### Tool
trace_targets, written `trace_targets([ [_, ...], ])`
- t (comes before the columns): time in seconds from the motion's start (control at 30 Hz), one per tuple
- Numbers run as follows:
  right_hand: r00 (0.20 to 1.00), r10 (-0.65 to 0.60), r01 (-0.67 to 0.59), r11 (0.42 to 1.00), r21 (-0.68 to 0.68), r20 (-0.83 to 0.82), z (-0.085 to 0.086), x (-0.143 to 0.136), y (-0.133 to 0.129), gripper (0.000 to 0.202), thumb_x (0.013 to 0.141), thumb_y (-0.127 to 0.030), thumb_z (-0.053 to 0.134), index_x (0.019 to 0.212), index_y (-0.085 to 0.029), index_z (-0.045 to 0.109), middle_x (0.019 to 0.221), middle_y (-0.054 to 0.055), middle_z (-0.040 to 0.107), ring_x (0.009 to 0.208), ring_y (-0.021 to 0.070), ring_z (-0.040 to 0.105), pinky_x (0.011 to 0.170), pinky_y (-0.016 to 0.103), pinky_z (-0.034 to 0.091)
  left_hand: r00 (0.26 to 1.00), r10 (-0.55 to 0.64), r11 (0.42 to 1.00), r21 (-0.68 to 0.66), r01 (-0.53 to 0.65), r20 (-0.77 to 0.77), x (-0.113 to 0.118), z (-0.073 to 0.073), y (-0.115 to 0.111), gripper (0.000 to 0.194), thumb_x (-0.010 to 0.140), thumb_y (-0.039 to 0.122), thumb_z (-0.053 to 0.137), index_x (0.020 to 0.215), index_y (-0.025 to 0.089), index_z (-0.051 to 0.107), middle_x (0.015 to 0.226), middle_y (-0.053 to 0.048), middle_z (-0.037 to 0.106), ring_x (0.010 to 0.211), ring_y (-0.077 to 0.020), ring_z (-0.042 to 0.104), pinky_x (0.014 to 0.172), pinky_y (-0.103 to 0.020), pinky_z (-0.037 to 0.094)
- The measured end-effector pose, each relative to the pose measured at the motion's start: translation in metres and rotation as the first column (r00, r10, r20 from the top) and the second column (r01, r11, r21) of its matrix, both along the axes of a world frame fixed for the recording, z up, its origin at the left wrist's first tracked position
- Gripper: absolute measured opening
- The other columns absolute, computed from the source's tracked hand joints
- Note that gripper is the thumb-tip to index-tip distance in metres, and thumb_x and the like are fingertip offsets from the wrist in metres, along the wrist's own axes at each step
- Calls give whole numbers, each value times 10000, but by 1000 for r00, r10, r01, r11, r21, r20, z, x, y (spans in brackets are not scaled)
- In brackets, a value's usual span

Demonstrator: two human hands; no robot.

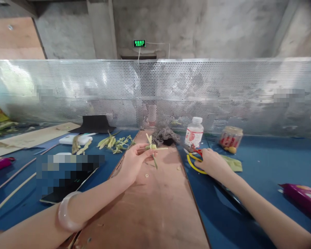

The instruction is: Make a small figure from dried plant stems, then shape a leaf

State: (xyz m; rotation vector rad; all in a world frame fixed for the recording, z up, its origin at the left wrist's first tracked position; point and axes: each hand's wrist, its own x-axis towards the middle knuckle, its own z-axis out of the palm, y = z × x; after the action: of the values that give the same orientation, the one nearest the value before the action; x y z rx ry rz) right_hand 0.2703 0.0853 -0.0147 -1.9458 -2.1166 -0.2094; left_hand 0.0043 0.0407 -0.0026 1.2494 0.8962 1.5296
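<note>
Near the far end of the brown board (168,193), my left hand (134,159) pinches a small woven piece of pale green leaf strips (150,146), with loose ends sticking up, down and to the right. To the right, my right hand (209,162) is closed on red-handled scissors (197,151), whose dark blades point left toward the bottle. A yellow loop (193,166) lies beside and partly under my right hand. Two small pale rings (146,176) rest on the board below my left hand.
A white bottle (194,133) and a red-filled jar (230,138) stand at the back right. Grey yarn (166,135) lies beyond the board. Leaf scraps (116,143) and a dark tablet-like device (75,180) lie left; a purple packet (303,199) lies right.
</note>
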Motion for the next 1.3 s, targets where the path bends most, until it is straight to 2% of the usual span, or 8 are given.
trace_targets([
  [0.17, 808, 151, -176, 984, 12, -570, 5, -31, -21, 380, 830, -529, 456, 891, -157, 507, 761, 42, 598, 612, 146, 559, 548, 259, 433, 998, -26, 1000, 2, 26, 50, -4, -3, 4, 354, 690, 250, 734, 1011, 132, 640, 1000, -107, 699, 887, -224, 676, 849, -375, 539],
  [0.23, 553, 190, -363, 931, -29, -811, 2, -45, -31, 417, 794, -588, 485, 905, -186, 482, 682, -26, 524, 463, 90, 453, 433, 232, 370, 998, -23, 999, 29, 22, 52, -6, -4, 6, 351, 697, 257, 729, 1013, 131, 642, 1019, -105, 691, 900, -222, 669, 857, -375, 535],
  [0.3, 378, 118, -472, 878, -82, -918, -2, -56, -41, 447, 753, -627, 533, 894, -208, 470, 635, -63, 465, 399, 61, 374, 381, 213, 322, 997, -17, 998, 58, 13, 69, -7, -5, 9, 334, 698, 258, 727, 998, 136, 647, 1008, -93, 690, 883, -205, 666, 851, -364, 534],
  [0.43, 285, 38, -534, 836, -126, -958, -5, -65, -49, 467, 735, -653, 554, 890, -215, 505, 597, -65, 451, 426, 64, 384, 392, 200, 310, 993, -2, 997, 75, -7, 115, -10, -5, 13, 285, 692, 254, 732, 938, 139, 649, 955, -70, 694, 846, -164, 655, 823, -321, 532],
  [0.7, 249, 14, -566, 813, -134, -968, -20, -64, -40, 459, 776, -685, 458, 856, -232, 474, 562, -81, 368, 428, 67, 337, 390, 190, 258, 987, 13, 996, 85, -27, 159, -12, 0, 14, 332, 672, 229, 743, 973, 155, 624, 920, -49, 702, 858, -166, 649, 830, -330, 513],
  [0.87, 238, 151, -501, 865, 12, -959, -16, -57, -35, 417, 798, -638, 472, 895, -233, 478, 610, -64, 382, 488, 88, 364, 431, 215, 304, 991, -51, 992, 117, 36, 126, -11, 0, 10, 227, 706, 229, 716, 911, 173, 635, 875, -23, 691, 756, -133, 635, 800, -319, 506],
  [1.1, 586, 451, -600, 800, 14, -673, 8, -26, -28, 345, 798, -541, 532, 845, -203, 484, 759, -2, 502, 694, 154, 464, 627, 287, 403, 996, -88, 992, 94, 86, 15, -15, -4, 16, 194, 698, 240, 722, 862, 169, 648, 815, -30, 679, 681, -106, 576, 610, -232, 430],
  [1.3, 635, 508, -654, 754, -55, -582, 14, -22, -31, 311, 813, -513, 520, 820, -201, 521, 705, -11, 499, 642, 146, 439, 584, 274, 387, 990, -84, 992, 80, 94, -115, -17, -3, 15, 162, 703, 269, 708, 830, 179, 662, 793, -26, 669, 662, -105, 554, 597, -229, 413],
])
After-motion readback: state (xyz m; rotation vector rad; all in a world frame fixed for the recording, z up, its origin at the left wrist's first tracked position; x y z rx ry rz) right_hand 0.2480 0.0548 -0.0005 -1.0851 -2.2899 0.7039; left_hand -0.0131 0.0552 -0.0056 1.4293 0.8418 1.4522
